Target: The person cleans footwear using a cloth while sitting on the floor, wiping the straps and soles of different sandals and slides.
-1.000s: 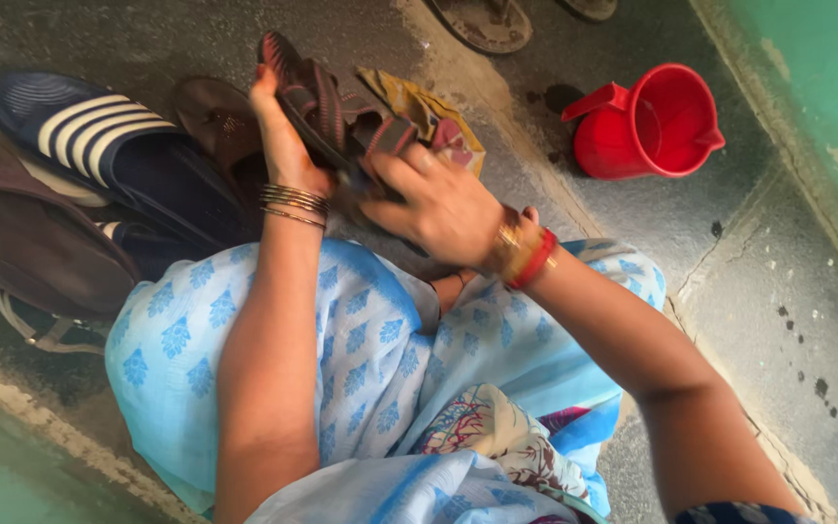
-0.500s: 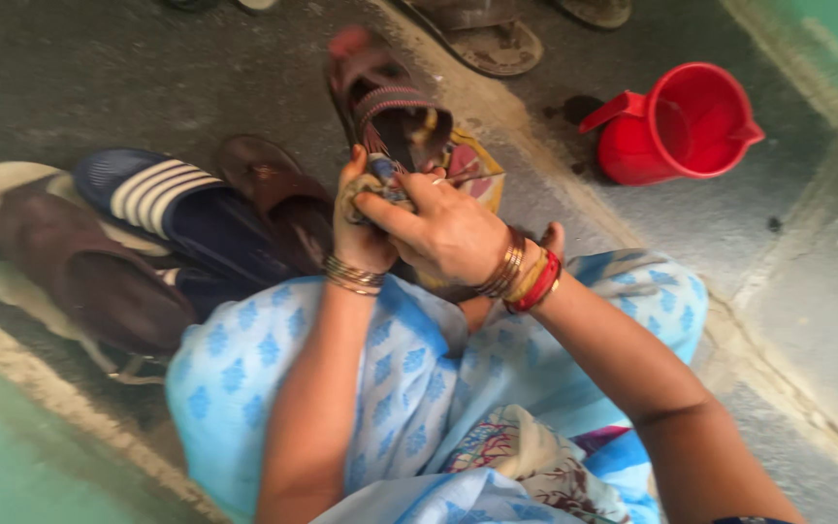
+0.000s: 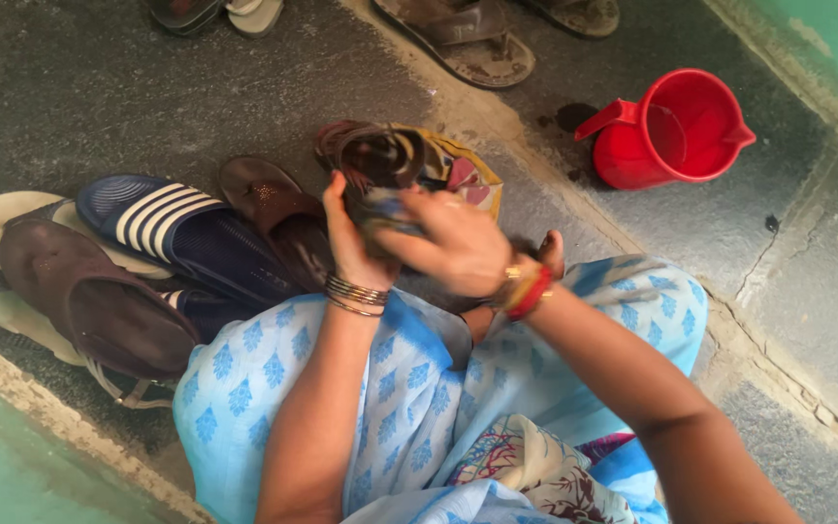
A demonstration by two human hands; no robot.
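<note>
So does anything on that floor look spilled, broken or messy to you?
A dark wet-looking patch stains the floor beside the red jug, which stands upright. The concrete floor is cracked to its right. Slippers lie heaped over one another on the left. Nothing looks broken.

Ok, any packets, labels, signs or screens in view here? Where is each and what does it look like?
Printed packet: flat pouch on the floor just behind the sandal held in the left hand and right hand; yellow with red and pale patches, crumpled, partly hidden.
No signs, screens or separate labels visible.
</note>
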